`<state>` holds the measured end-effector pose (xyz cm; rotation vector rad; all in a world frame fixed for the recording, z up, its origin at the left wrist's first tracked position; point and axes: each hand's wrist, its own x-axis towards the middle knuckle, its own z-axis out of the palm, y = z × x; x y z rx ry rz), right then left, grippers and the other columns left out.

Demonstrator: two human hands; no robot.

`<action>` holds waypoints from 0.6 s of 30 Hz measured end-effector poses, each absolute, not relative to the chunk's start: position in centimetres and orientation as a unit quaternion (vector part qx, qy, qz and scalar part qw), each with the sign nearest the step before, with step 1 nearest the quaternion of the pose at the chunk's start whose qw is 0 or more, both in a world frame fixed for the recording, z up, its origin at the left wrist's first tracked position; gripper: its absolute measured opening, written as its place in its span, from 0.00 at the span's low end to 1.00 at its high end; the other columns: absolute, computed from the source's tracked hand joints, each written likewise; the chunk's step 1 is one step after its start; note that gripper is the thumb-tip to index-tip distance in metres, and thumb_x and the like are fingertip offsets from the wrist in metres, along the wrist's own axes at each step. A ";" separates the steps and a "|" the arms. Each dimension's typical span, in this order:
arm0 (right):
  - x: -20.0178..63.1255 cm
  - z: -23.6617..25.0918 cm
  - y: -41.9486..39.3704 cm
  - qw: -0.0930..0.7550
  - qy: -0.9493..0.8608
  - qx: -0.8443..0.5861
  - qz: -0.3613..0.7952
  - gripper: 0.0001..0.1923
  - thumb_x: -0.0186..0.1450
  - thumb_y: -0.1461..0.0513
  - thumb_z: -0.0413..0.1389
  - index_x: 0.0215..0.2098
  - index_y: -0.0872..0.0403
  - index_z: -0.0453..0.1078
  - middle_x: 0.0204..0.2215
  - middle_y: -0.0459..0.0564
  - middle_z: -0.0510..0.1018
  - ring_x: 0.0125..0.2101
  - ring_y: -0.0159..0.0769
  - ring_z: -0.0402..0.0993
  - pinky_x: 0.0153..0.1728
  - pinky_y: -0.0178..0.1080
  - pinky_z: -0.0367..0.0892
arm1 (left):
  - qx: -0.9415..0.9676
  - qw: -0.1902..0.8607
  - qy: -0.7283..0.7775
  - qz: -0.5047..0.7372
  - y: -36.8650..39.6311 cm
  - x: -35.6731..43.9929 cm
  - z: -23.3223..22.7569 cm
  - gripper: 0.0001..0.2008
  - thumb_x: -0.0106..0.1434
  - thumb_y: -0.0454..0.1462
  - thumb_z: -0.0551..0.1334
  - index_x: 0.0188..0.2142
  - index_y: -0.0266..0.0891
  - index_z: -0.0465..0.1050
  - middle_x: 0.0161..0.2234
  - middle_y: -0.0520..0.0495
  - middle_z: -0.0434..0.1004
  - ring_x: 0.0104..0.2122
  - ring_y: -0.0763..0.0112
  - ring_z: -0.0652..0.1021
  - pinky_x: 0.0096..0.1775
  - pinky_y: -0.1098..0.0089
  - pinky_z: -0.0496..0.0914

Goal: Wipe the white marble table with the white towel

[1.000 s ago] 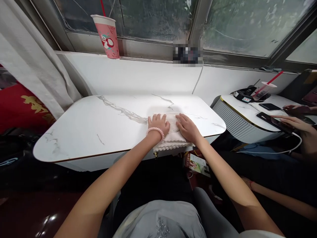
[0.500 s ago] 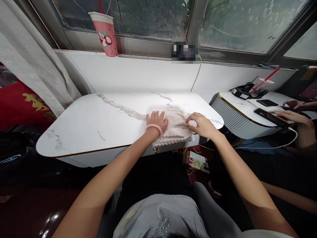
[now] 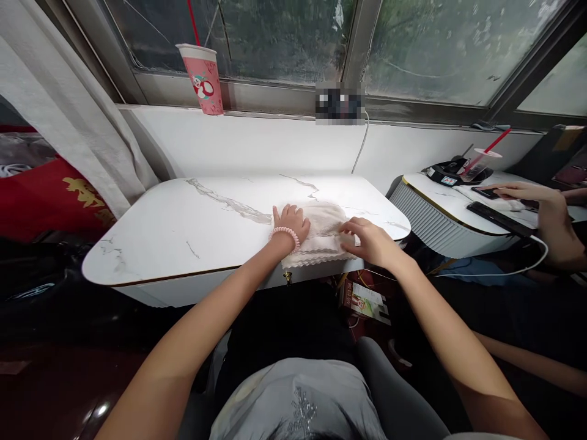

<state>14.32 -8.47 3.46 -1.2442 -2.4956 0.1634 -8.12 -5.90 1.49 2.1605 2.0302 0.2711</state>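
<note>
A pale, folded cloth [image 3: 323, 226] with a scalloped edge lies at the front edge of the white marbled tabletop [image 3: 151, 232], its hem reaching over the edge. My left hand [image 3: 292, 225], with a pink beaded band at the wrist, rests flat on the cloth's left part, fingers spread. At the cloth's right side is my right hand [image 3: 367, 239]. Its fingers are bent and touch the cloth, with a gap between forefinger and thumb.
A pink paper cup [image 3: 205, 82] with a red straw stands on the sill. At right, another person's hand [image 3: 527, 192] reaches over a phone on a second table [image 3: 440, 211], near a black power bank or phone [image 3: 498, 219] with a cable. A box [image 3: 367, 302] lies below.
My right hand's fingers have loosened from the cloth's right edge, and the cloth there lies flatter. My left hand stays put. The other person's hand has moved up toward the phone.
</note>
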 end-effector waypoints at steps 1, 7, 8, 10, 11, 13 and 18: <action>14.1 3.3 -8.5 0.158 -0.879 -0.447 0.041 0.09 0.62 0.63 0.55 0.41 0.53 0.73 0.38 0.53 0.77 0.37 0.41 0.72 0.33 0.39 0.65 | 0.734 0.079 0.669 0.088 -5.9 -8.3 1.6 0.30 0.71 0.42 0.41 0.67 0.30 0.56 0.71 0.38 0.53 0.71 0.58 0.52 0.70 0.51 0.39; 15.0 3.3 -8.4 0.128 -0.849 -0.512 0.024 0.11 0.59 0.68 0.54 0.39 0.52 0.71 0.31 0.48 0.77 0.28 0.35 0.69 0.27 0.35 0.56 | 0.757 0.101 0.641 0.071 -6.2 -8.9 1.7 0.31 0.72 0.43 0.40 0.69 0.26 0.50 0.71 0.37 0.52 0.70 0.62 0.55 0.69 0.61 0.45; 15.4 3.3 -8.4 0.134 -0.846 -0.515 0.022 0.09 0.59 0.67 0.53 0.37 0.52 0.71 0.30 0.47 0.77 0.28 0.35 0.69 0.27 0.36 0.56 | 0.756 0.101 0.643 0.070 -6.3 -8.9 1.8 0.31 0.72 0.43 0.40 0.69 0.26 0.50 0.71 0.37 0.52 0.70 0.61 0.54 0.69 0.61 0.45; 16.3 3.3 -8.5 0.148 -0.841 -0.519 0.028 0.08 0.60 0.67 0.51 0.32 0.52 0.71 0.29 0.47 0.77 0.27 0.35 0.69 0.29 0.36 0.57 | 0.752 0.102 0.647 0.072 -6.3 -8.9 1.9 0.31 0.73 0.43 0.41 0.69 0.27 0.51 0.71 0.37 0.52 0.70 0.60 0.55 0.69 0.60 0.46; 16.7 3.3 -8.6 0.153 -0.842 -0.515 0.041 0.08 0.60 0.67 0.51 0.30 0.52 0.71 0.29 0.47 0.78 0.28 0.35 0.70 0.30 0.37 0.58 | 0.751 0.102 0.649 0.074 -6.3 -8.9 2.0 0.31 0.72 0.43 0.41 0.69 0.29 0.52 0.71 0.37 0.53 0.69 0.59 0.55 0.69 0.59 0.48; 16.9 3.6 -8.4 0.165 -0.849 -0.497 0.077 0.09 0.59 0.67 0.50 0.27 0.53 0.71 0.29 0.47 0.79 0.30 0.36 0.71 0.32 0.37 0.61 | 0.744 0.105 0.655 0.076 -5.9 -8.7 2.4 0.29 0.72 0.43 0.42 0.67 0.31 0.57 0.69 0.37 0.58 0.67 0.56 0.60 0.67 0.57 0.54; 13.2 6.2 -6.2 0.237 -0.841 -0.486 0.032 0.10 0.62 0.66 0.49 0.33 0.54 0.73 0.35 0.51 0.80 0.36 0.40 0.73 0.34 0.39 0.64 | 0.730 0.082 0.672 0.095 -4.4 -7.3 3.6 0.26 0.71 0.41 0.44 0.63 0.34 0.64 0.65 0.38 0.64 0.64 0.56 0.66 0.64 0.58 0.61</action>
